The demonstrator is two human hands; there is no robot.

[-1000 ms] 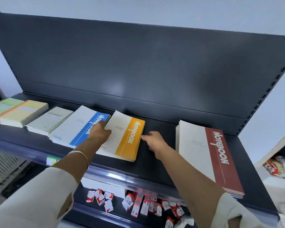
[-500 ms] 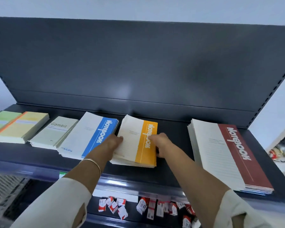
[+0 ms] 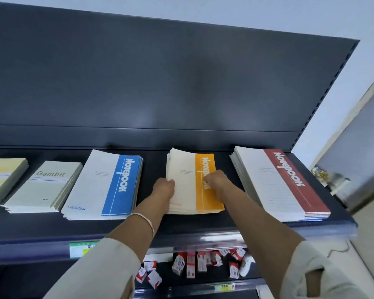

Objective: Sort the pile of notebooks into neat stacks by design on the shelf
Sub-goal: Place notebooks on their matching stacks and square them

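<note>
Several notebook stacks lie in a row on the dark shelf (image 3: 41, 225). The orange-banded stack (image 3: 190, 190) sits in the middle. My left hand (image 3: 163, 187) grips its left edge, thumb on the white cover. My right hand (image 3: 216, 180) rests on the orange band with fingers curled, hiding part of the lettering. To the left lie the blue-banded stack (image 3: 108, 184), the grey Gambit stack (image 3: 45, 186) and a yellow stack (image 3: 2, 178). The red-banded stack (image 3: 279, 182) lies at the right.
The tall dark back panel (image 3: 160, 78) rises behind the stacks. A lower shelf holds several small red-and-white boxes (image 3: 194, 263). A green price tag (image 3: 82, 249) sits on the shelf's front rail. A pale wall and doorway stand at right.
The orange stack has slid right and turned straighter, away from the blue stack, with a gap now between them. Both hands moved with it; the view shifted right.
</note>
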